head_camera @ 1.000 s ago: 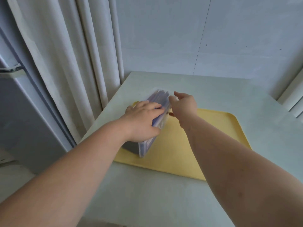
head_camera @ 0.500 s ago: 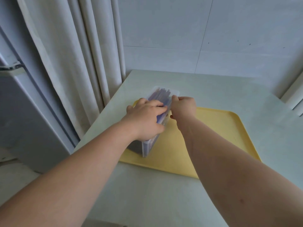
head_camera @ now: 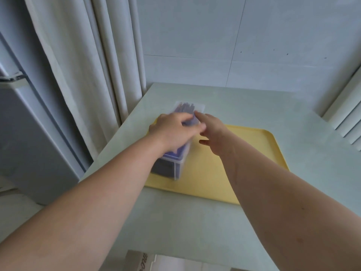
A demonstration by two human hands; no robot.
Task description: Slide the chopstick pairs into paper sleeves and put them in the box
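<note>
**Item: box** (head_camera: 179, 165). Clear plastic, long and narrow, open on top. It lies lengthwise, running from the near side towards the far edge of the bench (head_camera: 263, 106). It sits on the left end of a yellow tray (head_camera: 246, 165), and its far end reaches past the tray's rim onto the bench surface. The outline is motion-blurred.

**Contents: sleeved chopsticks** (head_camera: 186, 110). Purple paper sleeves packed inside the box and showing through its walls. Their ends stand clear at the far end of the box. The count cannot be told.

**Left hand** (head_camera: 172, 131). Lies across the top of the box. The fingers are bent round a bunch of purple sleeves near the middle and hold them.

**Right hand** (head_camera: 214, 132). Just beside the left hand, on the box's right side. The fingers are loose and spread, the thumb stands out over the tray, and the forefinger tip touches the sleeves. It holds nothing.

**Edges and room.**
- The left edge of the bench is close to the box, and a pale curtain (head_camera: 88, 71) hangs just beyond that edge.
- A grey cabinet (head_camera: 29, 137) stands further left.
- The far edge of the bench meets a pale wall (head_camera: 254, 36).
- The bare part of the tray stretches to the right of the box.
- Bench surface shows on the far, right and near sides of the tray.
- A printed carton (head_camera: 139, 261) shows below the near edge.
</note>
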